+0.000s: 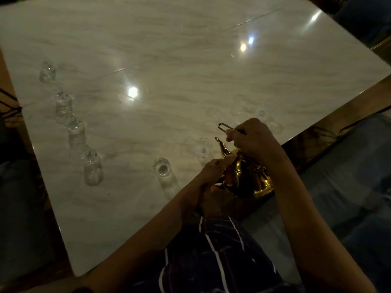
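Gripping the thin wire handle [222,126], right hand [251,140] holds a shiny gold teapot [245,176]. Left hand [212,169] clasps its rounded belly.

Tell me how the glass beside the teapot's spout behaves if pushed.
The glass by the gold teapot looks small and clear, so it is probably light and breakable. On the glossy marble table it would likely slide easily. It seems taller than wide, so a high push may tip it.
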Available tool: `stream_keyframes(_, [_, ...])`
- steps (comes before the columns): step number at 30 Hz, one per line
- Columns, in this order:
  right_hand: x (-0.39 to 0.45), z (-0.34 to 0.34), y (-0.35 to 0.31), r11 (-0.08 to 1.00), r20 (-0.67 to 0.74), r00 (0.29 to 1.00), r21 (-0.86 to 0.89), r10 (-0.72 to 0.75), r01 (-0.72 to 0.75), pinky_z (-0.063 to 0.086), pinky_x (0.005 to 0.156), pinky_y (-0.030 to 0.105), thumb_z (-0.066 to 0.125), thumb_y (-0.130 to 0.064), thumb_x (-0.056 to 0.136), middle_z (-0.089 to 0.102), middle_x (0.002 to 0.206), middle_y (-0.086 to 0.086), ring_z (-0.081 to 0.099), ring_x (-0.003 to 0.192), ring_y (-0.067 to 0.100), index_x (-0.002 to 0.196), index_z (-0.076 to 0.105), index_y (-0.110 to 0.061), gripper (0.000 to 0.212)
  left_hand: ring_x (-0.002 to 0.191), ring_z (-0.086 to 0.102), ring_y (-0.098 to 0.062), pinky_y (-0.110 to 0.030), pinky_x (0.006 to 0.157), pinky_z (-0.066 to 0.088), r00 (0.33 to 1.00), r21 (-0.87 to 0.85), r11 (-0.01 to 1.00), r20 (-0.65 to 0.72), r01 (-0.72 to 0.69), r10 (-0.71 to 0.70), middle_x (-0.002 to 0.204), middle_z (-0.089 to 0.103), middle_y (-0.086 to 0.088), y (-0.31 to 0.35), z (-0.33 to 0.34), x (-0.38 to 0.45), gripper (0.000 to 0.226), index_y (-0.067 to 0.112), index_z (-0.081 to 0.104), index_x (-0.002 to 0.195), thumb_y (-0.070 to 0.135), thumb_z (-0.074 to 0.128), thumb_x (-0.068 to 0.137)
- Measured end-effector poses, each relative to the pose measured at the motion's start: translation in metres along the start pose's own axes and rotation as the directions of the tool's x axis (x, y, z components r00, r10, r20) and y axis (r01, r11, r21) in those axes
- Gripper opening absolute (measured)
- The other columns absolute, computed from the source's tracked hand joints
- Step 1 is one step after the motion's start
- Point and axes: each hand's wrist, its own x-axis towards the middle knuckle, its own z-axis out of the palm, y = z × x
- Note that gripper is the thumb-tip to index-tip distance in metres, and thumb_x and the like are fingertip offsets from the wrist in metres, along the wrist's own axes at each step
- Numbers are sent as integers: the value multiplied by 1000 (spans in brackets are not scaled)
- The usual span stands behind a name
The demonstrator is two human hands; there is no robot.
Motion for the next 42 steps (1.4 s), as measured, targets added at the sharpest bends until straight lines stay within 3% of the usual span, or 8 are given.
stream_keyframes(11, [-2,-3,-4,1000,9,1000,15,25,-26,59,79,48,59,-32,97,73,79,18,72,79,32,87,77,-3,36,124,65,-37,-54,110,53,1000,-39,999,-2,-1,1,102,66,-4,3,1,-3,32,22,66,92,52,63,101])
stream_keyframes(17, [-2,-6,-4,999,6,999,24,37,-37,57,76,38,59,-32,97,71,76,7,70,76,20,92,78,-7,32,110,66,-31,-52,110,53,1000,-37,999,-11,0,-1,98,66,-3,4,3,-3,32,21,65,91,52,64,100])
stream_keyframes(22, [0,-6,-4,999,15,999,11,30,-30,57,77,41,59,-32,97,73,77,11,72,78,26,90,78,-5,34,110,65,-29,-47,93,57,1000,-67,998,15,21,-20,102,67,-3,6,4,-4,33,21,67,97,54,65,99])
stream_keyframes(29, [2,-6,-3,1000,9,1000,1,25,-25,57,77,43,58,-31,98,73,80,16,71,79,30,90,78,-5,34,125,64,-38,-55,112,52,1000,-17,1000,-5,3,-3,103,66,-5,8,4,0,33,22,67,93,54,63,100])
stream_keyframes(36, [7,-5,-1,1000,7,1000,6,29,-29,58,75,41,60,-32,97,73,78,13,72,76,26,90,78,-5,33,107,64,-28,-54,108,55,1000,-32,999,6,2,-2,101,68,-5,5,3,3,38,17,71,99,54,65,99])
stream_keyframes(42, [9,-4,1,1000,6,1000,-5,28,-28,57,74,36,59,-33,97,73,78,12,72,77,23,92,78,-6,33,129,62,-38,-55,114,49,1000,-34,999,8,2,-2,103,67,-4,8,3,3,32,20,69,96,51,62,102])
